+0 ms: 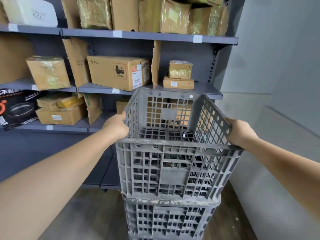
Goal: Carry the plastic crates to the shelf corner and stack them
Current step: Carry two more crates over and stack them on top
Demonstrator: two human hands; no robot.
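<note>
Currently the upper crate (174, 153), dark grey latticed plastic and open at the top, sits on top of a lower crate (171, 220) of the same make, its base resting at the lower one's dusty rim; whether it is fully seated cannot be told. The stack stands on a dark wood-look floor (83, 213), just in front of the right end of the shelving unit (138, 36), near the grey wall (277, 66). The left hand (116, 127) grips the left side rim of the upper crate, fingers curled over the edge and pressed together. The right hand (239, 132) grips the right side rim likewise, fingers wrapped over the edge and mostly hidden inside it. Both forearms are bare and extended. Behind the crates, the shelves carry cardboard goods: a PICO carton (119, 72) on the middle shelf, two small boxes (179, 75) stacked to its right, and taped parcels (164, 14) on the upper shelf.
</note>
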